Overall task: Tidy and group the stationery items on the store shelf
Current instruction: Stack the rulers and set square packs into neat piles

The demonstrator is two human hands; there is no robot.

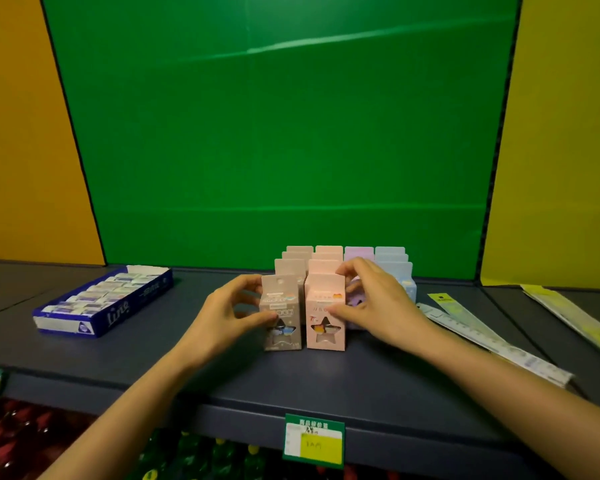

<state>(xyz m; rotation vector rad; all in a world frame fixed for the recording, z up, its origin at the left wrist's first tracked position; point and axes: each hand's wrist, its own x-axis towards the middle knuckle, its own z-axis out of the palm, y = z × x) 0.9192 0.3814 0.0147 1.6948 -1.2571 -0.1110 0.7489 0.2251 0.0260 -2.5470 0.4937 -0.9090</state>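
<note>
Several small pastel boxes with star-shaped windows stand in rows on the dark shelf (187, 368). At the front are a grey-beige box (280, 296) and a pink box (325, 332). My left hand (229, 315) grips the grey-beige box from its left side, thumb on the front. My right hand (374, 304) holds the pink box, fingers curled over its top right and thumb on its front. A purple box (355, 299) behind is partly hidden by my right hand. More pink, purple and blue boxes (390, 256) stand in rows behind.
A blue tray of erasers (104, 301) lies at the left on the shelf. Packaged rulers (492, 341) lie slanted at the right, with more packets (575, 315) further right. A green price label (314, 439) hangs on the shelf edge. Green and yellow panels stand behind.
</note>
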